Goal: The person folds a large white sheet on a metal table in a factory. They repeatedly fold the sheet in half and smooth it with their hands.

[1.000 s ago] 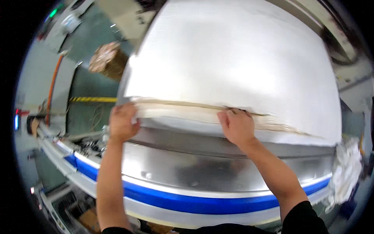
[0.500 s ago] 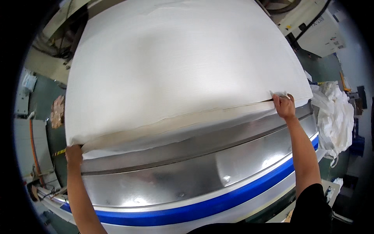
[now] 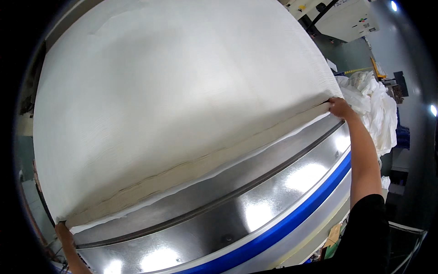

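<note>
A broad stack of thin white sheets [image 3: 182,91] fills most of the view; I cannot tell whether they are cloth or paper. Its near side shows a cream layered edge running slantwise between my hands. At the near right corner my right hand [image 3: 339,108] is closed around the edge, thumb side up. My left hand [image 3: 64,232] grips the near left corner, its fingers partly hidden by the sheets. Beneath the stack, a thin white bottom layer sticks out over a shiny metal table [image 3: 205,228].
A blue strip [image 3: 273,233] runs along the table's front edge. White plastic sheeting [image 3: 376,109] is heaped at the right. A white machine cabinet [image 3: 349,20] stands at the far right. Boxes and small items lie below the front edge near my right arm.
My view has turned, so the stack's edge slants more steeply. My right hand has moved outward along the edge to the right corner. The left hand still holds the left corner.
</note>
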Demonstrator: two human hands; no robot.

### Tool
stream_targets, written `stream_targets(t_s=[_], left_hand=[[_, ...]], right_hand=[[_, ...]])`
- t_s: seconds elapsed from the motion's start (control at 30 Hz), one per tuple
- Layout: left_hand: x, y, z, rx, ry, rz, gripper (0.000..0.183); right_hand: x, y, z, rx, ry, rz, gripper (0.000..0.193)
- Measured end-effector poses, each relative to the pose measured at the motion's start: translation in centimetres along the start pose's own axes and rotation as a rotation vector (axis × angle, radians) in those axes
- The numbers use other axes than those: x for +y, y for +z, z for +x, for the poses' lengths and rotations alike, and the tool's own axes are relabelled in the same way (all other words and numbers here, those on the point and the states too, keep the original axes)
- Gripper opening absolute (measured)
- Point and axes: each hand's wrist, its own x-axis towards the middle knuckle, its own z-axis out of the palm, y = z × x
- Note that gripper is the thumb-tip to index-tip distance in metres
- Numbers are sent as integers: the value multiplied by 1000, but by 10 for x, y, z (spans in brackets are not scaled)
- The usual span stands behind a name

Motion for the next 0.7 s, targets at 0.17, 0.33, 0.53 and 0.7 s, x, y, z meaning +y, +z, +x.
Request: stream_targets(t_s=[0.17,0.33,0.53,0.7], left_hand=[[-2,11,-4,-98,-258,107,25],[37,-42,-21,-195,-105,391,32],[39,-123,-54,-178,-265,417,32],[17,-145,-104,-243,-130,261,34]], right_hand=[[-3,24,4,83,145,-237,22],[18,11,-11,111,49,-154,31],[79,-47,-43,268,-30,-42,30],[142,-40,-98,219,-188,-35,38]])
